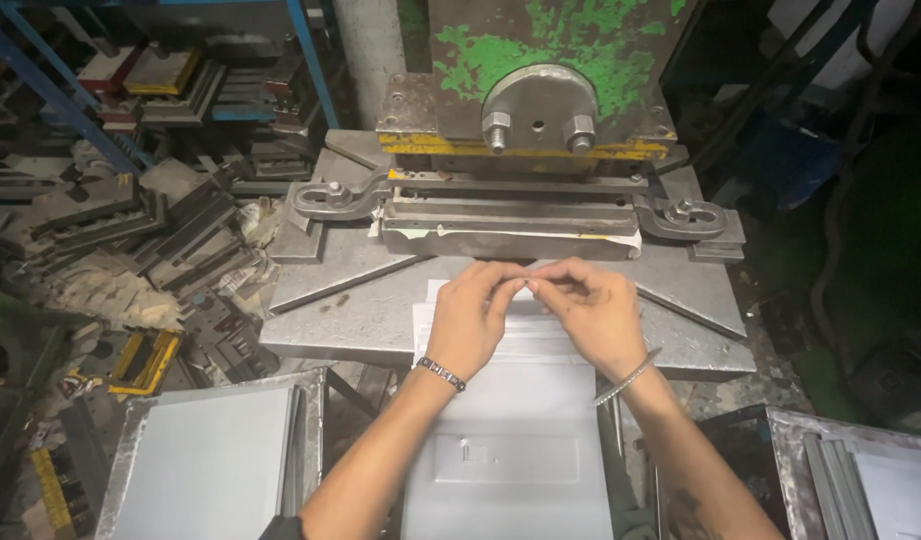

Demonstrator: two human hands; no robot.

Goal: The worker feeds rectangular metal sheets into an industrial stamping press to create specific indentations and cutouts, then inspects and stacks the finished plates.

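My left hand [472, 318] and my right hand [590, 310] meet fingertip to fingertip over the grey steel press table [350, 320], just in front of the die block [510, 238]. The fingers pinch at something tiny between them; I cannot make out what it is. Under my hands lies a stack of pale grey flat sheets [510, 420] that runs from the table toward me. A bead bracelet sits on my left wrist, a thin metal bangle on my right.
A green and yellow press head [540, 80] stands above the die. A metal tray of grey sheets [210, 460] sits at lower left, another tray [860, 470] at lower right. Piles of steel dies and scrap [150, 230] fill the floor and blue shelves to the left.
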